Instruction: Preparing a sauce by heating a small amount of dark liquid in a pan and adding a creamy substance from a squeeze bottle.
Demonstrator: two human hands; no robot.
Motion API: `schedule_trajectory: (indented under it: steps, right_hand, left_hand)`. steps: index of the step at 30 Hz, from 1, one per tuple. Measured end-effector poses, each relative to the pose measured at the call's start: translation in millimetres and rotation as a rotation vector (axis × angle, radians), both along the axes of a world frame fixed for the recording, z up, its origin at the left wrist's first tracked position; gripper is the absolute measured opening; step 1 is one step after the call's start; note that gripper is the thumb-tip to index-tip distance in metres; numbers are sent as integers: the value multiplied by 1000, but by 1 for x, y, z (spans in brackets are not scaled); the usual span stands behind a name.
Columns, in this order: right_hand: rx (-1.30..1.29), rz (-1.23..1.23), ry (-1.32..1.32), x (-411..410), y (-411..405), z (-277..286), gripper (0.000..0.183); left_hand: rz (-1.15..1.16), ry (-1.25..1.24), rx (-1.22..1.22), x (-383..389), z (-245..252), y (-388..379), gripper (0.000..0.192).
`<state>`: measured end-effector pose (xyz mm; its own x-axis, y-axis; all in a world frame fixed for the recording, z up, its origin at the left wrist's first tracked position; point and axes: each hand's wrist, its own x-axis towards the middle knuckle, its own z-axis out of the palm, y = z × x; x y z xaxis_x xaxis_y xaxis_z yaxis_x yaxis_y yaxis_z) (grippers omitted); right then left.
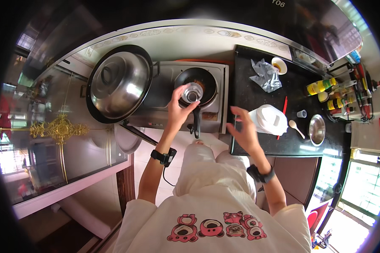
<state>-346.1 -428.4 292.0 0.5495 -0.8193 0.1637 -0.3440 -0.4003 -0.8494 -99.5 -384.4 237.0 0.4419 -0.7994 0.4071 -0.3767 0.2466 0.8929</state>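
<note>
My left hand (180, 106) holds a small clear cup (192, 93) between thumb and fingers, over the near side of a black frying pan (185, 76). Some reddish-brown food (199, 83) shows in the pan, partly hidden by the cup. The pan sits on the gas stove (167, 79), its black handle (196, 121) pointing towards me. My right hand (245, 129), slightly blurred, is held with fingers apart and nothing in it, just left of a white plastic container (269, 120) at the edge of the black counter (247, 95).
A large wok with a steel lid (120, 85) stands left of the pan. The counter holds a crumpled plastic bag (266, 76), a white bowl (279, 65), red chopsticks (285, 105), a spoon (296, 129), a small cup (301, 114) and a steel bowl (317, 130). Bottles (321, 86) stand at the right.
</note>
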Motion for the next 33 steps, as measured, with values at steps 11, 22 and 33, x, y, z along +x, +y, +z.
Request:
schedule_trajectory:
  steps: [11, 22, 33]
  right_hand:
    - [174, 244, -261, 93, -21, -28, 71]
    - [265, 97, -274, 68, -9, -55, 58]
    - [152, 28, -201, 51, -16, -62, 53]
  left_hand:
    - [-108, -56, 10, -26, 25, 20, 69]
    - [533, -381, 672, -21, -113, 102, 18]
    - [410, -284, 957, -79, -265, 79, 35]
